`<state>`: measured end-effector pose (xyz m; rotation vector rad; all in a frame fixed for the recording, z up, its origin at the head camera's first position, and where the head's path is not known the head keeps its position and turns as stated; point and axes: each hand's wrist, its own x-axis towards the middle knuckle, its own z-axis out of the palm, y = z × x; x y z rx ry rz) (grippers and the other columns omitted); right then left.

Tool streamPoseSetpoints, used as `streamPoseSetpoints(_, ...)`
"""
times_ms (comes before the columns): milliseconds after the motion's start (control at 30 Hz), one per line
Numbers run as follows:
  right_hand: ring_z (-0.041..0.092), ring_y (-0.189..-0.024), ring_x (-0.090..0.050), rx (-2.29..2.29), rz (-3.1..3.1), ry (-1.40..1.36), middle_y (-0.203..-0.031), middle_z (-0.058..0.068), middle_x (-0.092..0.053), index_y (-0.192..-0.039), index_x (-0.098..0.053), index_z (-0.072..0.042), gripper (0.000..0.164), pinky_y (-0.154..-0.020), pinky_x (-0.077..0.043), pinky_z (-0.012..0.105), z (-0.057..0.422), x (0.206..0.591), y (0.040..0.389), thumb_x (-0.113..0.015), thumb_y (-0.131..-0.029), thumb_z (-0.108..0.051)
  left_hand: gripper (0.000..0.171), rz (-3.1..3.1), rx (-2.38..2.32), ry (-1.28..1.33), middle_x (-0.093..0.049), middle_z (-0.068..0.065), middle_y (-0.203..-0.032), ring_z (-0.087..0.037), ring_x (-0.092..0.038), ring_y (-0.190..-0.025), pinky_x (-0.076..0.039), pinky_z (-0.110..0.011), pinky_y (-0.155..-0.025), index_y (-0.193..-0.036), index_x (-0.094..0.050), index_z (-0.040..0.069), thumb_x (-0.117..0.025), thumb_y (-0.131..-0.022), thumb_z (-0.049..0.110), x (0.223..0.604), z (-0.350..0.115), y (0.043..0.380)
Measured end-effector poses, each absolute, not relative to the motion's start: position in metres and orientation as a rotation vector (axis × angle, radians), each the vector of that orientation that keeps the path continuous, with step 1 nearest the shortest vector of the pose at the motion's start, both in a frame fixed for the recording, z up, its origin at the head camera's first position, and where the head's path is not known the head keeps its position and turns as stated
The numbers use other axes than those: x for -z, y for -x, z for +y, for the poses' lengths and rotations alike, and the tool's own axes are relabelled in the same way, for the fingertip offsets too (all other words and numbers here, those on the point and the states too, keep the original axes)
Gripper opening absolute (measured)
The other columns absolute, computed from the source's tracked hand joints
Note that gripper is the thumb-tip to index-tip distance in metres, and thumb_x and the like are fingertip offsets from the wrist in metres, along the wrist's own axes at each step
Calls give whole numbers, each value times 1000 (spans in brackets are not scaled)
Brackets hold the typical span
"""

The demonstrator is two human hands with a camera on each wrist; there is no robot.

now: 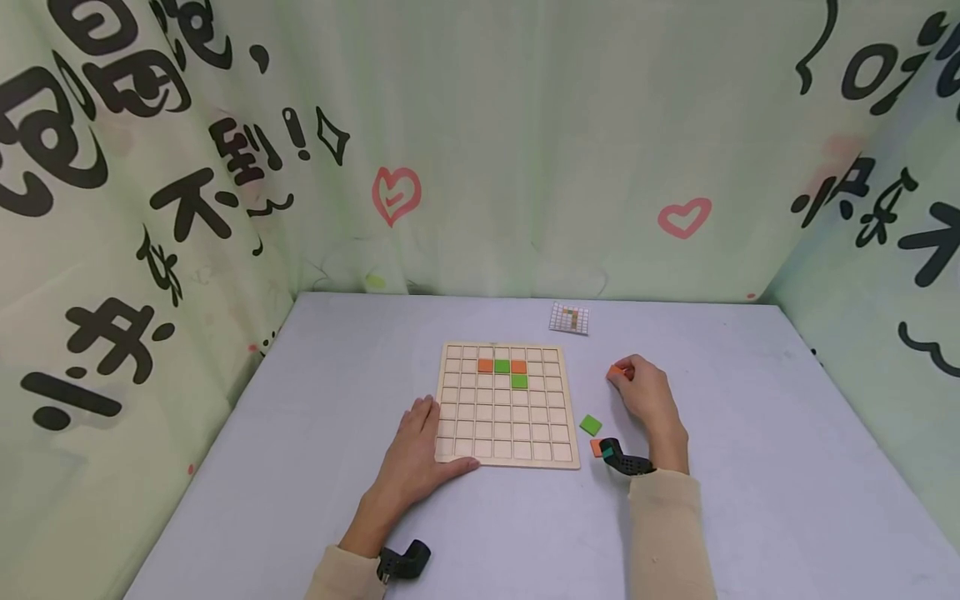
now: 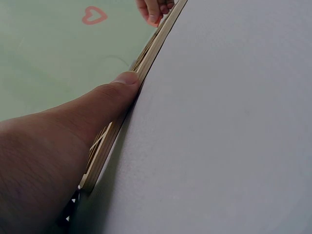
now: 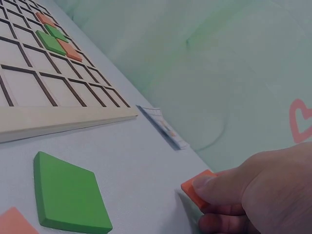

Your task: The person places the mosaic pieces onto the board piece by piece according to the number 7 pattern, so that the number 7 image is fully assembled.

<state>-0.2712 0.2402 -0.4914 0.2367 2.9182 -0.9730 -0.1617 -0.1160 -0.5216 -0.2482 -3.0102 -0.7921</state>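
A wooden grid board (image 1: 498, 425) lies on the table, with orange and green square tiles (image 1: 502, 367) set in its upper cells. My left hand (image 1: 411, 457) rests along the board's lower left corner, fingers straight on the left side and thumb (image 2: 114, 92) against the near edge. To the right of the board, my right hand (image 1: 643, 393) pinches an orange tile (image 3: 199, 189) between thumb and fingers, just above the table. Between that hand and the board lie a loose green tile (image 3: 70, 192) and another orange tile (image 1: 596, 448), partly hidden by the wrist strap in the head view.
A small card printed with a coloured grid (image 1: 569, 318) lies behind the board, near the table's far edge. The white table (image 1: 337, 358) is enclosed by a pale green curtain (image 1: 525, 150) with black writing and pink hearts.
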Motion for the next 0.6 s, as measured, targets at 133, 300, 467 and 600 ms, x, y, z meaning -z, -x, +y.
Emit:
streamPoseSetpoints(133,31,-95,-53,978,2912,-241,-111,22,-61,-127,-57,2,34,-79,-49,40,240,491,271,-57,-102,-22,116,-3010,793,248,-28,-22,-163,-37,-23,-154,-22,-49,-127,-154,-30,-5,-72,-77,70,521,-116,162)
streamPoseSetpoints(300,31,-95,-53,984,2905,-236,-111,22,-61,-126,-57,2,34,-80,-50,40,239,490,271,-57,-102,-22,116,-3015,785,243,-28,-21,-163,-37,-23,-154,-22,-48,-127,-154,-30,-5,-72,-77,70,521,-116,162)
streamPoseSetpoints(467,32,-95,-53,982,2900,-230,-111,23,-61,-125,-57,2,34,-81,-50,42,239,490,271,-58,-102,-22,116,-3021,788,235,-27,-21,-163,-36,-23,-154,-22,-48,-127,-155,-29,-4,-72,-77,71,521,-115,162)
streamPoseSetpoints(600,32,-95,-53,978,2899,-227,-111,23,-61,-125,-57,3,34,-81,-50,42,238,490,271,-58,-102,-22,116,-3026,794,229,-27,-20,-164,-36,-22,-154,-22,-48,-127,-155,-29,-4,-72,-77,70,521,-115,162)
